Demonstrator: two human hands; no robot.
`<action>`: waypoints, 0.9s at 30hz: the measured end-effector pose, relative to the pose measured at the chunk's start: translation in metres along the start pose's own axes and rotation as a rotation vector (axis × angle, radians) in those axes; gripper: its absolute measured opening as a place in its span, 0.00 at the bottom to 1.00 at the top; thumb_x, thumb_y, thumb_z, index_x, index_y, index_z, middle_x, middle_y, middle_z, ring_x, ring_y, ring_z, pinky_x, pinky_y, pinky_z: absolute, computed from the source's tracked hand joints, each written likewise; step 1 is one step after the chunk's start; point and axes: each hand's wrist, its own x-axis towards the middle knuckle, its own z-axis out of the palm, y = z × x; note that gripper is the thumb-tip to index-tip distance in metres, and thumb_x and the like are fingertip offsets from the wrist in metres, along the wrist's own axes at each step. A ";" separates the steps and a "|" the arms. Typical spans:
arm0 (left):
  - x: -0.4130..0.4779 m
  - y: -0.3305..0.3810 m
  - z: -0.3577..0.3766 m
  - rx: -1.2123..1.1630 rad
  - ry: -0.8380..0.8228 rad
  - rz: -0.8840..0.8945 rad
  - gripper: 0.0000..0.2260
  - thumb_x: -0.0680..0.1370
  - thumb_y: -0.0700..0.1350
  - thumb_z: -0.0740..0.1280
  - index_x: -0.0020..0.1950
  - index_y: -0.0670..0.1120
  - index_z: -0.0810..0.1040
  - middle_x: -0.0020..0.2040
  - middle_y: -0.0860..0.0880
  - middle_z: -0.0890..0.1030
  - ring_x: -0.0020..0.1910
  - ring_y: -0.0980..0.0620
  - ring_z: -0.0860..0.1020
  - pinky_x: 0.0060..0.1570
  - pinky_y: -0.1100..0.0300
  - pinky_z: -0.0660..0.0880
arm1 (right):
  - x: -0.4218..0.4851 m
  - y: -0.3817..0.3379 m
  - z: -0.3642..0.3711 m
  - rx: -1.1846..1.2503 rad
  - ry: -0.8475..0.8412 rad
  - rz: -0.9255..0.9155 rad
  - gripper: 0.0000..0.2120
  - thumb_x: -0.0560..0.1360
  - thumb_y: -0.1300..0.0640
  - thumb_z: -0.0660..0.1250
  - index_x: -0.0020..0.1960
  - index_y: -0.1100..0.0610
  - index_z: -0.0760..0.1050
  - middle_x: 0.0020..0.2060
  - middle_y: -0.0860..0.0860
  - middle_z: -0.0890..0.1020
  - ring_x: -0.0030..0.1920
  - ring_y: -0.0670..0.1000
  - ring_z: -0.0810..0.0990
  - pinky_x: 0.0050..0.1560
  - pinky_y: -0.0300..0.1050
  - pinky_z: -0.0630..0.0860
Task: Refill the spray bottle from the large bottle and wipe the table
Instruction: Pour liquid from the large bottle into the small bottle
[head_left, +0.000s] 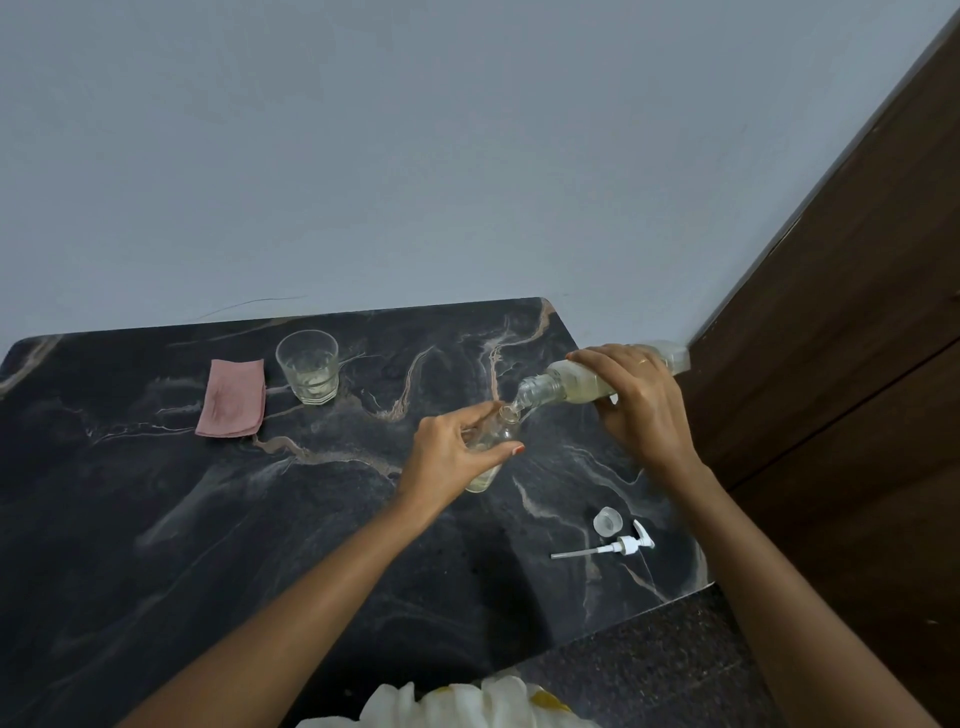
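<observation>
A pink cloth (231, 399) and a glass (308, 366) sit at centre left, the left hand (452, 457) wraps its fingers round the uncapped spray bottle (498, 434) mid-frame, the right hand (639, 400) clasps the large bottle (571, 387) tilted over its neck, and the pump head (618, 546) lies at lower right.

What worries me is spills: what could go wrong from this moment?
The large bottle, tipped by the right hand, pours into the narrow neck of the spray bottle; the stream might miss and wet the table.
The left hand hides much of the spray bottle, so it may overflow unnoticed.
The pump head and cap lie near the table's edge; the right forearm could knock them off.
</observation>
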 end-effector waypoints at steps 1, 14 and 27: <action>0.000 0.000 0.000 0.002 0.000 -0.001 0.26 0.63 0.45 0.76 0.59 0.41 0.76 0.52 0.45 0.83 0.49 0.54 0.81 0.55 0.54 0.78 | 0.000 0.000 0.000 0.001 0.000 0.001 0.20 0.61 0.70 0.75 0.52 0.61 0.78 0.47 0.57 0.84 0.47 0.59 0.82 0.48 0.54 0.76; 0.001 0.000 0.001 0.021 0.005 0.001 0.26 0.63 0.47 0.76 0.59 0.42 0.77 0.51 0.47 0.83 0.48 0.58 0.81 0.54 0.64 0.76 | 0.003 -0.001 -0.003 -0.007 0.013 0.004 0.21 0.60 0.71 0.74 0.52 0.61 0.78 0.46 0.57 0.84 0.47 0.59 0.82 0.48 0.54 0.76; 0.002 0.003 0.002 0.011 0.008 -0.004 0.24 0.63 0.47 0.77 0.57 0.44 0.78 0.49 0.48 0.84 0.47 0.57 0.81 0.54 0.57 0.78 | 0.004 0.000 -0.007 -0.021 0.005 0.008 0.21 0.60 0.72 0.74 0.52 0.62 0.78 0.46 0.57 0.84 0.47 0.59 0.82 0.49 0.54 0.75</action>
